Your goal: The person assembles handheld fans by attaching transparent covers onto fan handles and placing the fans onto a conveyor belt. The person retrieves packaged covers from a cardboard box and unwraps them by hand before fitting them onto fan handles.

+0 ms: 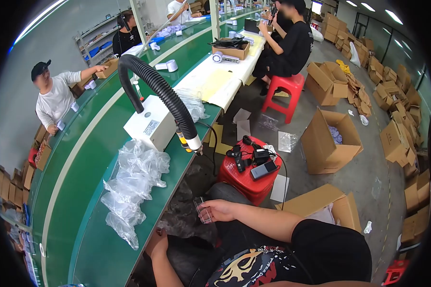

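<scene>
My right hand (217,211) is closed on a small clear plastic case (202,210), held over my lap beside the bench. My left hand (157,241) is low at the bench edge, its fingers mostly hidden, so its grip cannot be made out. A crumpled clear plastic bag (191,227) lies below and between my hands. On the green bench, a row of clear plastic bags (134,184) lies near my left hand. Behind them stands a white box-shaped machine (151,123) with a black flexible hose (170,91) arching over the bench edge.
A red stool (244,186) holds black devices and cables. Open cardboard boxes (330,143) stand to the right. Several co-workers sit along the green conveyor (91,143), with white parts (167,66) on it. More cartons are piled along the far right wall.
</scene>
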`<state>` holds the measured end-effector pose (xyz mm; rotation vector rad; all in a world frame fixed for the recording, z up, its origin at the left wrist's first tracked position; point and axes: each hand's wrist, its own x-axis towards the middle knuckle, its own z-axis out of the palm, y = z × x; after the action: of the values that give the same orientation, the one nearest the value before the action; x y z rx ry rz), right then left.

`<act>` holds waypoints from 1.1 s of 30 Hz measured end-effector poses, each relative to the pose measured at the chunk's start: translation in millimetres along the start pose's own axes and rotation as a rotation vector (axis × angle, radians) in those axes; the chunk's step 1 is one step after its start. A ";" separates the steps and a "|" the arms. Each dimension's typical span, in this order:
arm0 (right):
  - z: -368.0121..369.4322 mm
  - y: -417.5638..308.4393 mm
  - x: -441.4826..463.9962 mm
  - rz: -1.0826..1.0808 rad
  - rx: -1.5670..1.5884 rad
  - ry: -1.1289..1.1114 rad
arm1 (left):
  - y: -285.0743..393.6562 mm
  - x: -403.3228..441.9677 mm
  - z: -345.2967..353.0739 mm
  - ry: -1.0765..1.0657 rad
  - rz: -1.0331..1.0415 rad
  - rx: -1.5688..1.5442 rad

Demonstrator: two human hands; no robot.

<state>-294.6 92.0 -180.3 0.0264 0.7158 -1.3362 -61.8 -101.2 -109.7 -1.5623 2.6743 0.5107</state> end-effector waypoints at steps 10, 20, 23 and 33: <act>14.1 9.6 37.6 0.068 -0.054 -0.029 | -84.1 8.3 50.7 0.399 0.045 0.228; 5.3 7.3 15.7 0.026 -0.082 0.028 | -77.6 21.3 -3.3 0.269 0.319 0.137; 0.9 5.8 8.0 0.019 -0.057 0.028 | -60.8 22.3 -20.9 0.206 0.291 0.084; -2.0 3.6 7.3 0.004 -0.113 0.051 | -80.0 35.6 4.6 0.191 0.318 0.035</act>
<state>-291.9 87.5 -186.8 -0.0291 0.8328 -1.2932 -12.7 -166.2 -141.9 -1.2396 3.0787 0.3284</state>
